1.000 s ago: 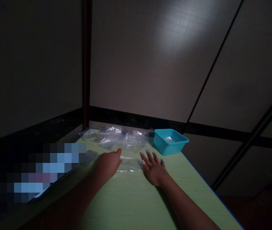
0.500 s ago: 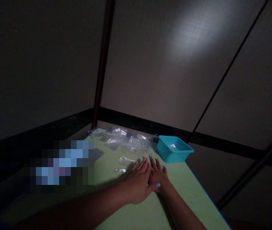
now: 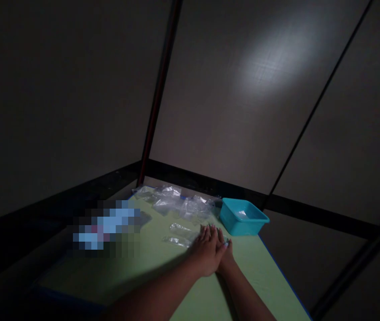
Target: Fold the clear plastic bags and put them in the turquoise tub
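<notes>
My left hand (image 3: 206, 253) lies flat, fingers stretched, across the back of my right hand (image 3: 226, 256) on the green table (image 3: 176, 285). My right hand is mostly covered; its fingers show stretched flat toward the teal tub. Both press on a clear plastic bag (image 3: 180, 241) whose left end sticks out from under them. A second flat clear bag (image 3: 180, 228) lies just beyond it. A heap of crumpled clear plastic bags (image 3: 173, 203) sits at the far end of the table.
A teal plastic tub (image 3: 243, 216) stands at the table's far right corner. A blurred-out object (image 3: 106, 227) lies on the left side. Dark panelled walls and a post (image 3: 158, 98) close in behind; the table's right edge drops off.
My left hand has slid right from the bag's left end onto my right hand. The camera view has shifted, so everything sits lower and further right.
</notes>
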### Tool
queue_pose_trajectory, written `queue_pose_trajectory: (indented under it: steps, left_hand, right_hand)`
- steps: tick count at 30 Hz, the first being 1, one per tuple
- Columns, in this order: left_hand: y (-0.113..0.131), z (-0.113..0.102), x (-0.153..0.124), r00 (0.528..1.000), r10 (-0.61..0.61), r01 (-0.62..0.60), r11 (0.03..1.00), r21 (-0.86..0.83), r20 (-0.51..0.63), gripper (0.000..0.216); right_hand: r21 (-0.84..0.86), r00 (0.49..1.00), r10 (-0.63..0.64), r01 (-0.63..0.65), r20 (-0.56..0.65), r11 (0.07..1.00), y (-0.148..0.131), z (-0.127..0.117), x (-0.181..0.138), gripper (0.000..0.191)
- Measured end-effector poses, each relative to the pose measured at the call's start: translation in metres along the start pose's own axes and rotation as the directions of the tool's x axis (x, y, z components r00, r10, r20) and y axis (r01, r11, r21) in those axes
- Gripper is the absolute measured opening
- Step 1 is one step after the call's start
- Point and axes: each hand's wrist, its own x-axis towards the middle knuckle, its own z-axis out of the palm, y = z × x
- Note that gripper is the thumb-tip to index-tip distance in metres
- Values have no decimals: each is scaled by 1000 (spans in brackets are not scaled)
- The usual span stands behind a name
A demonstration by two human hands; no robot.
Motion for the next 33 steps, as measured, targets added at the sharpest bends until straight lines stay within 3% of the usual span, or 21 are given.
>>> queue_pose_trajectory:
  steps: [8,18,33]
  left_hand:
    - [-13,0,-4,995,-98,102,978,184,-32,79]
    - [-28,-6,-14,973,-205,229,924,308,-109,79]
    - [-70,-30,-33,925,-332,380,830,408,-187,68]
  right_hand:
    - [-51,993,104,-102,52,993,-8,-15,-6,70]
    - [1,984,176,-176,20,984,-12,-15,-3,48]
    - [80,984,177,-176,-7,981,-13,-17,-6,48]
